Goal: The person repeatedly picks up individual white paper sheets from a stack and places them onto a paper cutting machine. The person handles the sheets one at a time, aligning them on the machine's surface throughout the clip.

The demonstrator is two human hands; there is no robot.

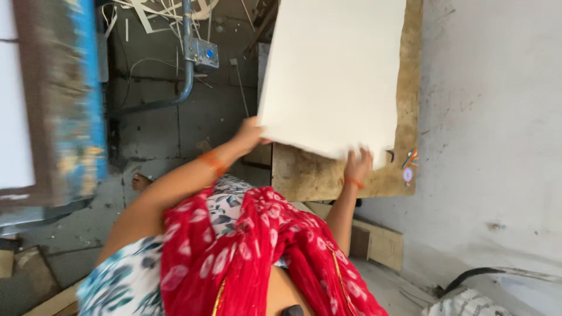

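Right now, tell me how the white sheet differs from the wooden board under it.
The white sheet is pale, smooth and clean; the wooden board is brown, rough and stained. The sheet lies on top and askew, hiding most of the board, whose edges show beside and below it. The left hand and right hand grip the sheet's near edge, not the board. Both are flat rectangular panels.

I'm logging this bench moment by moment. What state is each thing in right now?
White sheet: flat on the board, held at its near edge by both hands.
Left hand: grip on the sheet's near left corner.
Right hand: fingers spread on the sheet's near right edge.
Wooden board: lying under the sheet, worn rim showing.
Red patterned scarf: draped over the person's front.
Blue metal pipe: upright, bent at the floor.
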